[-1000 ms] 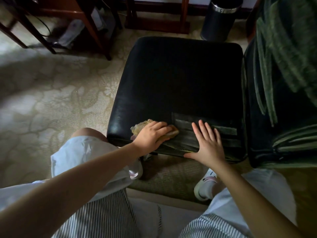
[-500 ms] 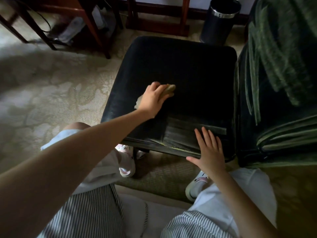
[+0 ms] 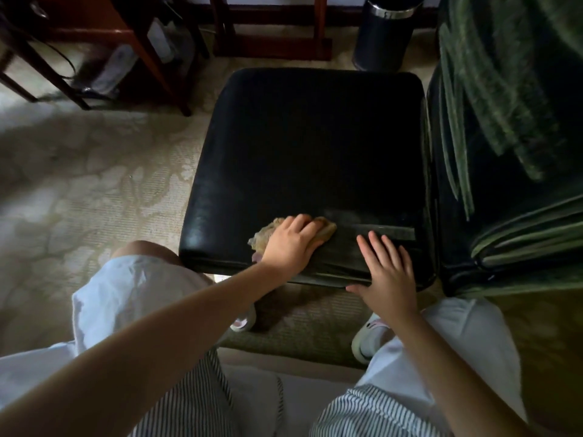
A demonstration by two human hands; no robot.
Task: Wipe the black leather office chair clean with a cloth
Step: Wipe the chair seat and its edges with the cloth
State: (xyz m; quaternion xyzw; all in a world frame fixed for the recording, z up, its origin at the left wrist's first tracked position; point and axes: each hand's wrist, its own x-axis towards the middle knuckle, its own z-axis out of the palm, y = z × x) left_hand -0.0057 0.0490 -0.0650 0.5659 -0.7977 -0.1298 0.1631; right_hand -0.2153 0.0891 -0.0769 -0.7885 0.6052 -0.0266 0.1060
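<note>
The black leather chair seat (image 3: 312, 146) fills the middle of the head view, its front edge nearest me. A crumpled yellowish cloth (image 3: 326, 230) lies on the seat's front part, and my left hand (image 3: 291, 246) presses down on it, fingers curled over the top. My right hand (image 3: 389, 268) rests flat on the seat's front right corner, fingers spread, holding nothing. Dull greyish streaks show on the leather between and beyond the two hands.
A dark chair back or armchair (image 3: 504, 152) with green stripes stands right of the seat. A dark round bin (image 3: 383, 33) sits behind it. Red-brown wooden furniture legs (image 3: 151, 58) stand at the back left. Patterned pale carpet (image 3: 79, 184) lies to the left.
My left hand has drawn the cloth back from the middle of the seat to its front edge. My right hand has stayed near the front right corner.
</note>
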